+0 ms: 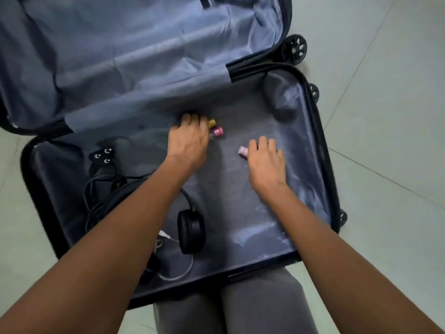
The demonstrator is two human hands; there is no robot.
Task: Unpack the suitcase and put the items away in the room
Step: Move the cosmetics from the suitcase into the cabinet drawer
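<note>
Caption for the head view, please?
In the open suitcase, left hand rests on a gold-capped bottle and a pink-capped bottle, right hand on a pale-capped bottle; headphones lie lower left.

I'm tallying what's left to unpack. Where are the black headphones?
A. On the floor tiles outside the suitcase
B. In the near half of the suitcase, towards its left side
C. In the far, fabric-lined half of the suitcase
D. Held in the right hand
B: the headphones lie on the bottom of the near half of the suitcase, left of its middle.
</note>
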